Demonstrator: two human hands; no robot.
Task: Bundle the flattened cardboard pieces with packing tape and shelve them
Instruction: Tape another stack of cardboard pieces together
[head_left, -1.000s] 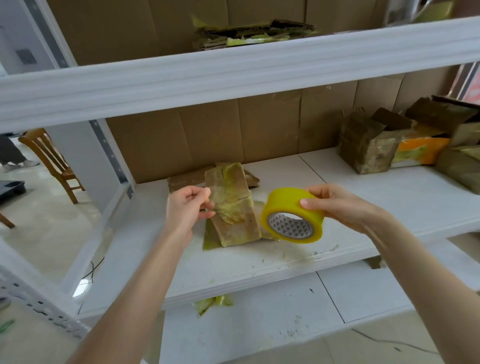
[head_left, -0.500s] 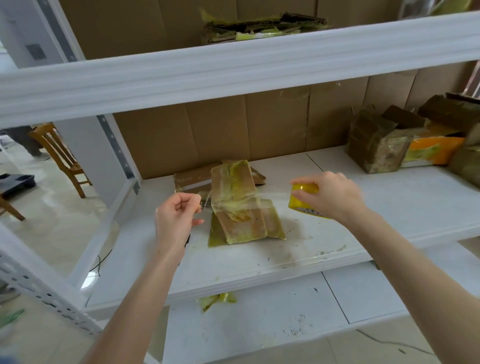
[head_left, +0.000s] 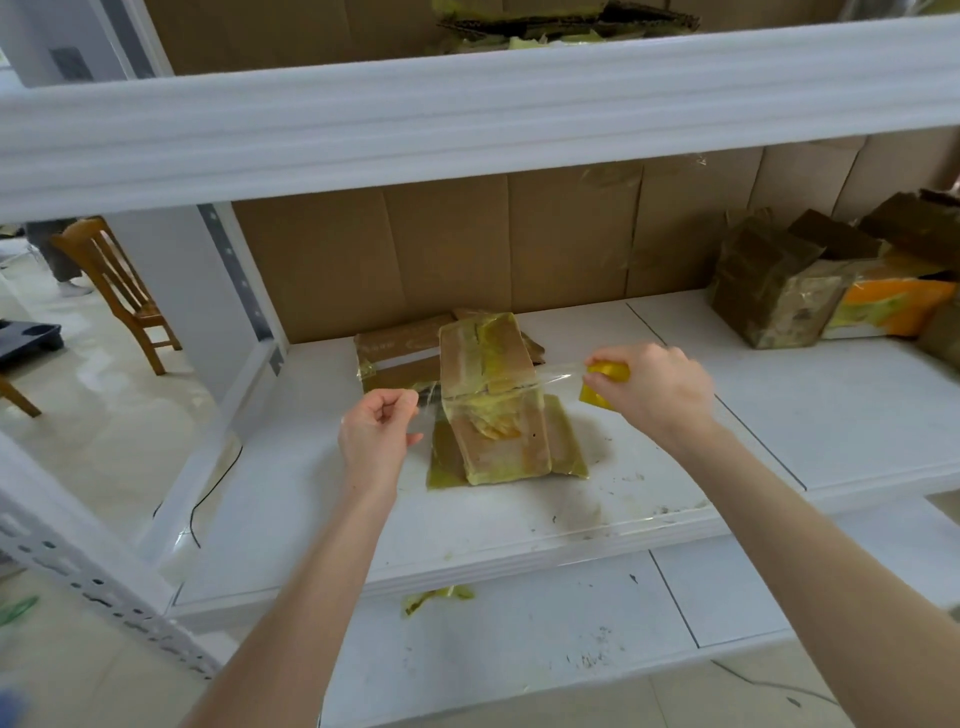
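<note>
A small stack of flattened cardboard pieces (head_left: 496, 410), brown with yellowish tape on them, lies on the white middle shelf (head_left: 675, 467). My right hand (head_left: 654, 389) grips a yellow roll of packing tape (head_left: 605, 382) just right of the stack. A clear strip of tape (head_left: 556, 375) stretches from the roll leftwards across the top of the stack. My left hand (head_left: 376, 436) pinches the strip's free end at the stack's left side. More flat cardboard (head_left: 402, 358) lies behind the stack.
Taped cardboard boxes (head_left: 779, 296) and an orange-printed one (head_left: 893, 306) stand at the right of the same shelf. The upper shelf beam (head_left: 467, 104) hangs overhead with flattened cardboard (head_left: 566, 23) on it. A wooden chair (head_left: 119, 291) stands left, outside the rack. A lower shelf (head_left: 519, 639) juts out below.
My right hand has turned the roll over and carried it right while my left hand pulled left, so a strip of tape now spans the cardboard stack.
</note>
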